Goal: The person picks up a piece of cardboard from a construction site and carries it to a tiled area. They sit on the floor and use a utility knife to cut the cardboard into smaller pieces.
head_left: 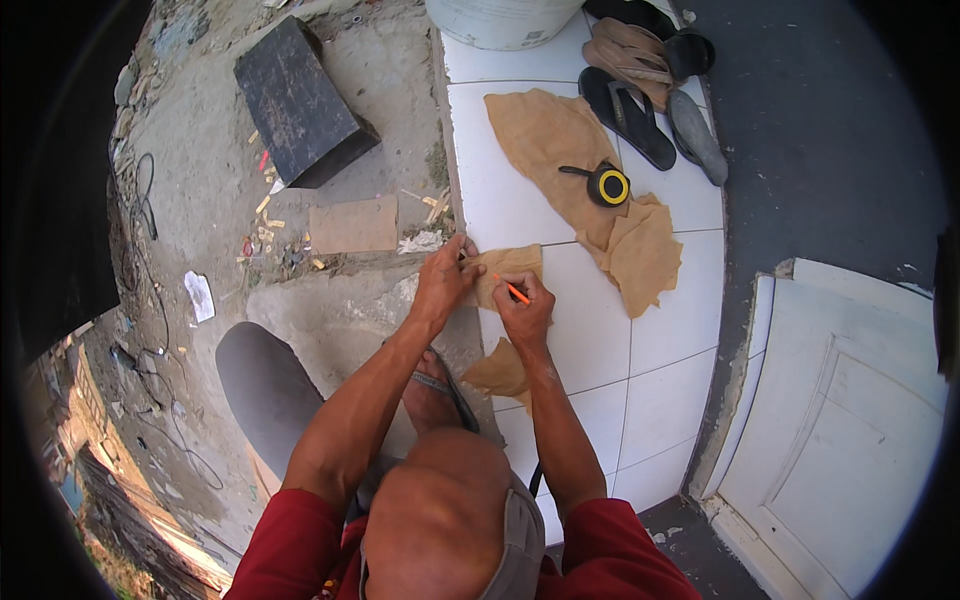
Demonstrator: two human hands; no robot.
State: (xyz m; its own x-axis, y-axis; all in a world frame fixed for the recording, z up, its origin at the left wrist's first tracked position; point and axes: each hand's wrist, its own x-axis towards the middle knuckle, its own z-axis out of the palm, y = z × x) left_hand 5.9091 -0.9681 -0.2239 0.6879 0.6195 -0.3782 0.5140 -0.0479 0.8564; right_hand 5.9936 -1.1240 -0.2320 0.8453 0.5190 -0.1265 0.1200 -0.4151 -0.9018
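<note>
A small tan piece of leather-like material (pixel 510 265) lies at the left edge of a white tiled step (pixel 590 340). My left hand (pixel 445 280) presses flat on its left end, fingers spread. My right hand (pixel 525 310) grips an orange pencil (pixel 513 291), its tip resting on the piece. Beyond lies a larger tan sheet (pixel 545 135) with a yellow and black tape measure (pixel 607 186) on it. Another tan piece (pixel 645 255) sits to the right, and a scrap (pixel 500 372) lies by my right forearm.
Sandals and flip-flops (pixel 640 115) lie at the far right of the step, a white bucket (pixel 500 20) at the far edge. Left is dirt ground with a black box (pixel 300 100), a cardboard piece (pixel 353 225) and cables. A white door (pixel 850 420) is at right.
</note>
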